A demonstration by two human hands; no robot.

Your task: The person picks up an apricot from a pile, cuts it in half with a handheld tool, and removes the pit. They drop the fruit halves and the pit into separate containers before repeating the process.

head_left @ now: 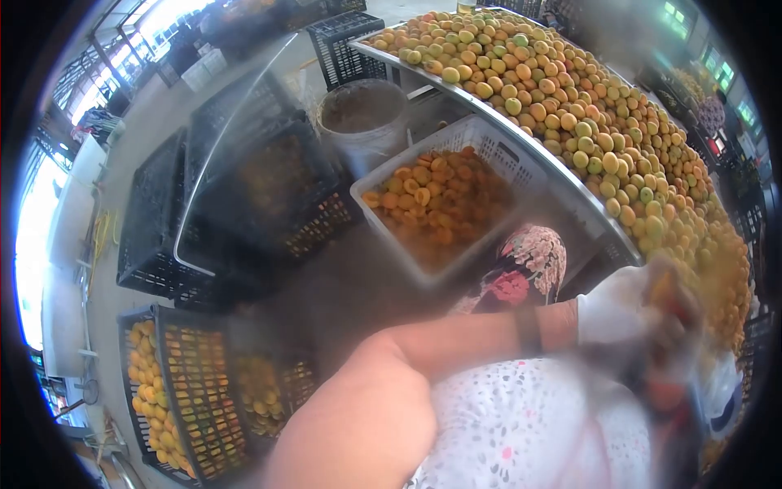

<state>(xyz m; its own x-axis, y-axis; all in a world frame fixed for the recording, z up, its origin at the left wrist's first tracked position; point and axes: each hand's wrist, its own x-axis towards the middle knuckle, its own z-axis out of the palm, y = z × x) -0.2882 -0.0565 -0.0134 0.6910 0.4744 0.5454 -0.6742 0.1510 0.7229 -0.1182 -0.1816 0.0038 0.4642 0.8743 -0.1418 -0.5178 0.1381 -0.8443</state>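
The glove (609, 312) is white, the band (528, 328) dark (garment (509, 424) speckled).

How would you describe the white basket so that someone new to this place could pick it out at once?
Find the big metal-edged table heaped with whole fruit. Lower down, alongside its edge, sits the squarish white basket, filled with cut orange fruit. The bucket beside it is round, and the crates across from it are black.

Above the fruit heap (570, 106) beyond the left hand (623, 310), the air is open. From that hand toward the white crate (419, 269), the flower-patterned cloth (529, 269) partly blocks the way, beside the table's metal rim (521, 135).
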